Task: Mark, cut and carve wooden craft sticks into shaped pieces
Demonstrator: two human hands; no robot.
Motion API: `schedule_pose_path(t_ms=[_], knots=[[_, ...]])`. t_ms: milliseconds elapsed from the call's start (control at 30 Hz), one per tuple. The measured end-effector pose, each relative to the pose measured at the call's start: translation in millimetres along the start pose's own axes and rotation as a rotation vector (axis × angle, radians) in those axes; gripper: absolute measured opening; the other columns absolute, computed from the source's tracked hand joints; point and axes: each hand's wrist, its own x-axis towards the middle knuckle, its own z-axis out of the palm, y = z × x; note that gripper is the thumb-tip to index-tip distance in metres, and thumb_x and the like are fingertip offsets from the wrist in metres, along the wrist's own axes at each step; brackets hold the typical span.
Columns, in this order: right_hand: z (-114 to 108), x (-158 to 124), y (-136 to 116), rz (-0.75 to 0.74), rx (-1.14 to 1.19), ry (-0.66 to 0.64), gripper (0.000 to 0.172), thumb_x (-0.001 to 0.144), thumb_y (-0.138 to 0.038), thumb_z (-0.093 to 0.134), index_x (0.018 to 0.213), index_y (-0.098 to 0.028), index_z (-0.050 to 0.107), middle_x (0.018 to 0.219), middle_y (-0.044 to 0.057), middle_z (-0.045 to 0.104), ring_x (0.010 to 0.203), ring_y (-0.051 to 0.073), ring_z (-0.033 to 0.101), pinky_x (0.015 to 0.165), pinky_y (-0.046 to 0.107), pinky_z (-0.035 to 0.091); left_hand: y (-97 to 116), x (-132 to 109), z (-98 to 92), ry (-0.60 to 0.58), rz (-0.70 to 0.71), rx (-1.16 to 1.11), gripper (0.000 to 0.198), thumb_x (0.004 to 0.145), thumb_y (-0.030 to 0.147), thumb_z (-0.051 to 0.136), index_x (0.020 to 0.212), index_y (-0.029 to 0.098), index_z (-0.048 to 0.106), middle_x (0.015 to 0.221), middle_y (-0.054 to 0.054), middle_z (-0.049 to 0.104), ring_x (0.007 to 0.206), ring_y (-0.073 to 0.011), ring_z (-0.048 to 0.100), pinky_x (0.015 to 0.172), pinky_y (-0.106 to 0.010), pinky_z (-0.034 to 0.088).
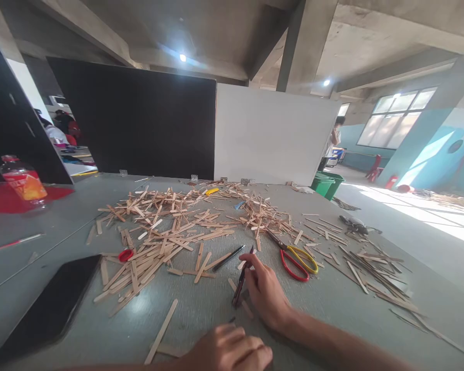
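Observation:
My right hand [266, 292] rests on the grey table [201, 309], fingers pinched around a dark cutter knife [241, 281] that points away from me. My left hand [228, 353] lies at the bottom edge with its fingers curled under, pressing down on something I cannot make out. A loose wooden stick [161, 331] lies just left of it. A big scatter of wooden craft sticks [166, 226] covers the middle of the table. A dark pen [228, 258] lies just beyond the knife. Red and yellow scissors [296, 257] lie to the right of my right hand.
A black phone [50, 306] lies at the near left. A small red ring [126, 255] sits among the sticks. A drink bottle [22, 181] stands far left on a red mat. Black and white panels [201, 131] close off the table's far edge. Thin dark strips [375, 270] lie at right.

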Motion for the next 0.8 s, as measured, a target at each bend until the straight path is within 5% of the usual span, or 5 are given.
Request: schedule_pose_path(t_ms=[133,333,533,800], knots=[[-1.5,0.2,-0.5,-0.013,0.029,-0.015,0.032,0.103,-0.023,0.033,0.121,-0.017,0.06,0.07,-0.002,0.058,0.064,0.018,0.057,0.063,0.028,0.04,0.7,-1.9,3.8,-0.015,-0.049,0.132,0.029,0.098,0.01,0.037,0.106,0.015,0.064,0.078,-0.003,0.071,0.064,-0.0176,0.062,0.061,-0.028,0.053],[-0.4,-0.5,3.4,-0.004,-0.008,0.012,0.042,0.1,-0.019,0.034,0.135,-0.015,0.058,0.069,-0.002,0.059,0.064,0.019,0.058,0.065,0.03,0.044,5.0,-9.7,11.9,-0.012,-0.192,0.239,0.022,0.092,0.016,0.048,0.101,0.016,0.069,0.092,-0.007,0.075,0.092,-0.0284,0.068,0.09,-0.043,0.055],[5.4,-0.3,10.3,-0.013,-0.038,0.082,0.056,0.095,-0.018,0.038,0.15,-0.009,0.047,0.077,0.002,0.066,0.063,0.018,0.057,0.067,0.032,0.047,5.8,-7.9,10.6,-0.068,-0.235,0.207,0.021,0.087,0.015,0.053,0.1,0.017,0.069,0.096,-0.007,0.075,0.089,-0.0269,0.067,0.091,-0.043,0.053],[1.4,-0.2,5.4,-0.017,-0.055,0.086,0.053,0.095,-0.019,0.039,0.144,-0.011,0.057,0.066,-0.002,0.055,0.057,0.017,0.049,0.061,0.029,0.042,2.8,-9.0,13.4,-0.089,-0.242,0.171,0.028,0.084,0.016,0.056,0.109,0.017,0.068,0.1,-0.007,0.074,0.094,-0.027,0.066,0.097,-0.045,0.051]])
